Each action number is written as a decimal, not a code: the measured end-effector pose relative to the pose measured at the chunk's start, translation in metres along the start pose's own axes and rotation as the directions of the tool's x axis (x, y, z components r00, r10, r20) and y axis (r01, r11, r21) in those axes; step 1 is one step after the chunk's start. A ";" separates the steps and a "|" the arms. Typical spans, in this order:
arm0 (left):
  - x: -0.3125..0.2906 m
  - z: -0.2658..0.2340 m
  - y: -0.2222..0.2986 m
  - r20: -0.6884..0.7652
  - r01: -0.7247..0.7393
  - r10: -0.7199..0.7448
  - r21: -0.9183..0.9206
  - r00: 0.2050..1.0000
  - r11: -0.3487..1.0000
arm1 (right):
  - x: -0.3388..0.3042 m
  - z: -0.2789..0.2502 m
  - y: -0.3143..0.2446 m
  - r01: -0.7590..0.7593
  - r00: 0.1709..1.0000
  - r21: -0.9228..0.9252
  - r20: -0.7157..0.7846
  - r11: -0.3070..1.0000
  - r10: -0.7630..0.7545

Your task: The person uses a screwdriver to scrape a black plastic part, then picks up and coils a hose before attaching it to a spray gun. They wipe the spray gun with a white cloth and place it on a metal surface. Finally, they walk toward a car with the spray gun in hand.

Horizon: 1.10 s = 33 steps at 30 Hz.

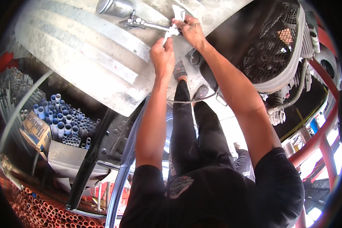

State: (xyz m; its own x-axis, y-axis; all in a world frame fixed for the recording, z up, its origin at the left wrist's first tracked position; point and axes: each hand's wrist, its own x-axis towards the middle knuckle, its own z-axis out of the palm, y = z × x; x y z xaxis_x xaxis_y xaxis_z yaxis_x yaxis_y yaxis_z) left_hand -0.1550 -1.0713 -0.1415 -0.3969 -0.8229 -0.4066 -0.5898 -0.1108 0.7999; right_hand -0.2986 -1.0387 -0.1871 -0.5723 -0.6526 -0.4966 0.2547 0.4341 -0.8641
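A strip of thin white material (179, 13), cloth or paper, is bunched around the end of a metal tool. The tool looks like a spray gun (135, 22) with a round metal cup (116, 7), and it lies on a pale car panel (91, 64). My left hand (163, 57) is closed, pinching the lower tail of the white strip. Just to the right and farther up, my right hand (190, 31) grips the strip near the tool's end. The fingertips of my right hand are partly hidden by the white material.
Bundles of blue-grey pipes (60, 121) and a cardboard box (37, 131) are at left. Orange pipes (45, 209) fill the lower left. A car front with a mesh grille (269, 49) stands at right. A dark hose (186, 101) crosses near my feet.
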 end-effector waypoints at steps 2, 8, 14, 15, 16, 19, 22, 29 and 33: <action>-0.002 -0.004 0.000 -0.076 -0.219 0.239 0.209 0.968 0.953 | -0.001 -0.005 0.004 0.085 0.996 -0.083 -0.016 0.993 -0.087; 0.017 0.000 0.006 -0.135 -0.443 0.434 -0.042 0.891 0.896 | -0.006 0.002 0.005 0.336 0.940 -0.133 -0.021 0.933 -0.341; 0.027 0.014 0.003 -0.072 -0.180 0.165 -0.390 0.984 0.903 | -0.023 -0.003 0.000 0.413 0.897 -0.271 -0.046 0.869 -0.440; 0.027 0.015 -0.001 -0.066 -0.165 0.152 -0.390 0.986 0.906 | -0.029 -0.006 -0.003 0.388 0.910 -0.301 -0.028 0.871 -0.415; 0.026 0.017 -0.005 -0.061 -0.151 0.138 -0.390 0.989 0.908 | -0.038 -0.012 -0.006 0.363 0.922 -0.332 -0.010 0.871 -0.388; 0.029 0.022 0.005 -0.083 -0.121 0.096 -0.397 0.992 0.910 | -0.047 -0.023 -0.009 0.465 0.864 -0.418 0.023 0.780 -0.503; 0.036 0.025 0.006 -0.143 -0.305 0.293 -0.065 0.945 0.950 | -0.047 -0.026 -0.008 0.531 0.821 -0.454 0.066 0.716 -0.567; 0.040 0.013 0.008 0.052 -0.307 0.303 0.133 0.952 0.942 | -0.030 -0.027 -0.069 0.419 0.905 -0.566 0.324 0.710 -0.276; 0.041 0.013 0.004 -0.025 -0.416 0.420 0.089 0.907 0.905 | -0.001 -0.039 -0.064 0.643 0.763 -0.435 0.430 0.630 -0.482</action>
State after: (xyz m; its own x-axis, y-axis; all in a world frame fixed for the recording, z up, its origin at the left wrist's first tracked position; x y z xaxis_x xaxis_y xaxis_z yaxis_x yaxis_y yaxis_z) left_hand -0.1828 -1.0982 -0.1613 -0.5904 -0.8068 -0.0221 -0.4313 0.2922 0.8536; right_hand -0.3451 -1.0415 -0.1287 -0.2248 -0.9744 0.0024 -0.5471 0.1242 -0.8278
